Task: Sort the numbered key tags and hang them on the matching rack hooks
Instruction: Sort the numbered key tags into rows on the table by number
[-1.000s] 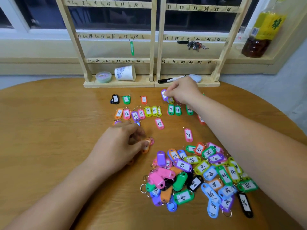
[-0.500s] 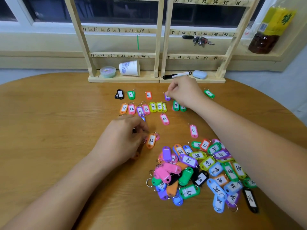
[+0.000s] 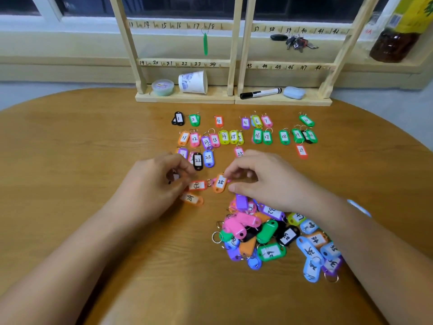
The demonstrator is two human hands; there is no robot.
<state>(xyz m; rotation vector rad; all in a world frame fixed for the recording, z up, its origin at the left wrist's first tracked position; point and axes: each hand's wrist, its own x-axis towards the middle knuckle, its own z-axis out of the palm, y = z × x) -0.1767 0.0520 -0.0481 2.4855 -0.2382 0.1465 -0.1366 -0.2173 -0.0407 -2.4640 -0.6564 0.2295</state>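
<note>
1. Your right hand [image 3: 267, 184], at centre frame, pinches the right edge of the orange plastic key tag marked 25 [image 3: 220, 182] between thumb and forefinger. The tag lies on the round wooden table [image 3: 70, 160].
2. Your left hand [image 3: 152, 186], just left of it, is curled round a small, mostly hidden tag [image 3: 175, 177]. Only a sliver of white label shows.
3. Step in hand: sorting. The laid-out rows of numbered tags [image 3: 224, 136] run across the upper centre, and the mixed heap of coloured tags [image 3: 269, 233] remains at lower right.
4. The pale wooden hook rack [image 3: 182, 62] at the top carries one green tag [image 3: 205, 44].
5. Next move, in my judgement: set 25 into the third row, past 23.
</note>
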